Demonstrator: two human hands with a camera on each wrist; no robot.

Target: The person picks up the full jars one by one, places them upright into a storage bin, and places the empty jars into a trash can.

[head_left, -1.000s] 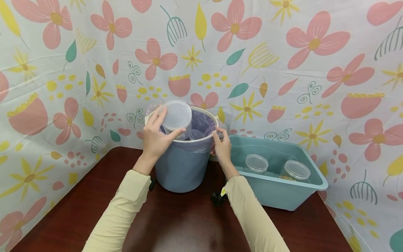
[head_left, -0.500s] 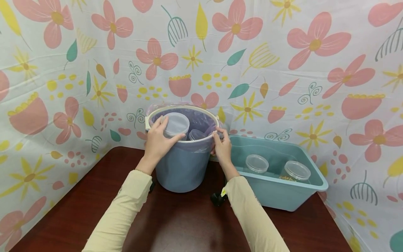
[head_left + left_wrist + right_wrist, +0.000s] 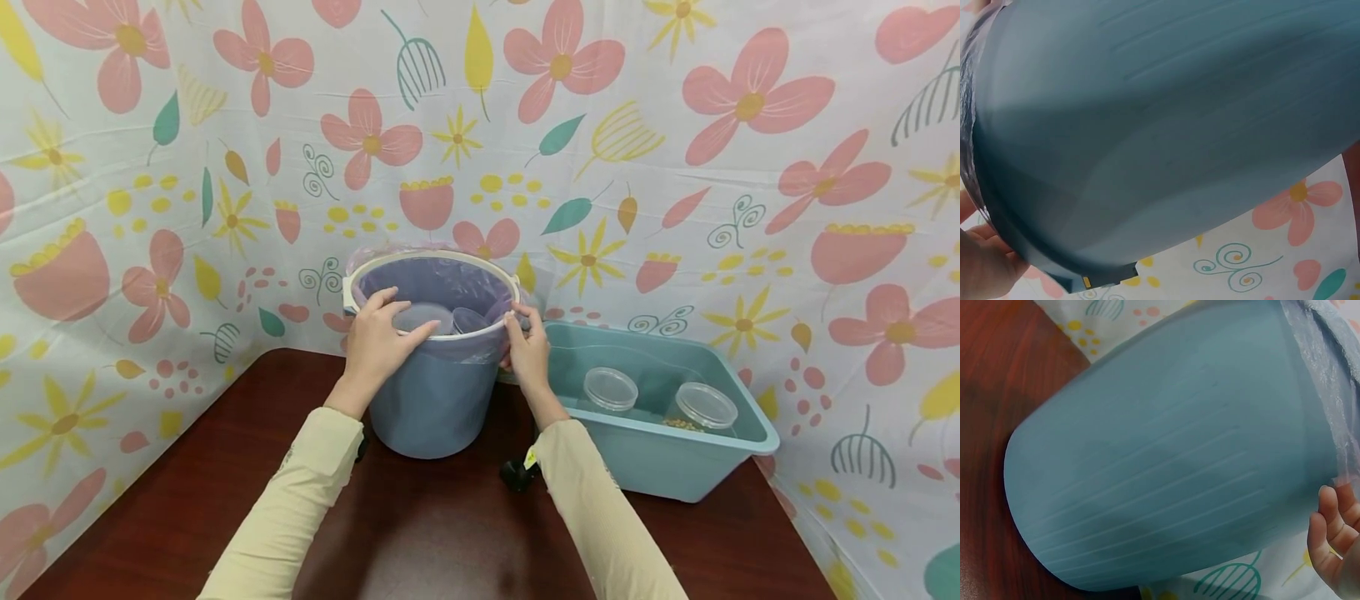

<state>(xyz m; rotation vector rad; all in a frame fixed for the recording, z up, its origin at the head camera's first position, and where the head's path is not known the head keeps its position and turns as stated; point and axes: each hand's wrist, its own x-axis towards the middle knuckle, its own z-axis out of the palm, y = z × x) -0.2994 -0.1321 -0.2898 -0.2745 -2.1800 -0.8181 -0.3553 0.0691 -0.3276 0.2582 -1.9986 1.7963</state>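
Observation:
A blue-grey trash bin [image 3: 431, 408] with a cream rim stands on the table, lined with a thin purple plastic bag [image 3: 480, 279]. Inside it lie a round plastic container with a translucent lid [image 3: 423, 317] and a second clear round container [image 3: 468, 321]. My left hand [image 3: 375, 346] reaches over the bin's front left rim, thumb and fingers spread above the lidded container, apparently no longer gripping it. At the right side, my right hand [image 3: 528, 346] pinches the bin's rim and bag edge; its fingers [image 3: 1329, 515] are curled in the right wrist view.
A teal plastic tub [image 3: 660, 425] stands right of the bin. It holds a clear lidded container [image 3: 611, 389] and another lidded container [image 3: 705, 406] with yellowish grains. Flowered cloth [image 3: 660, 167] hangs behind the dark wooden table [image 3: 420, 533].
The lidded container has gone down into the bin, away from my left fingers, which dipped slightly and spread. My right hand has stayed at the rim.

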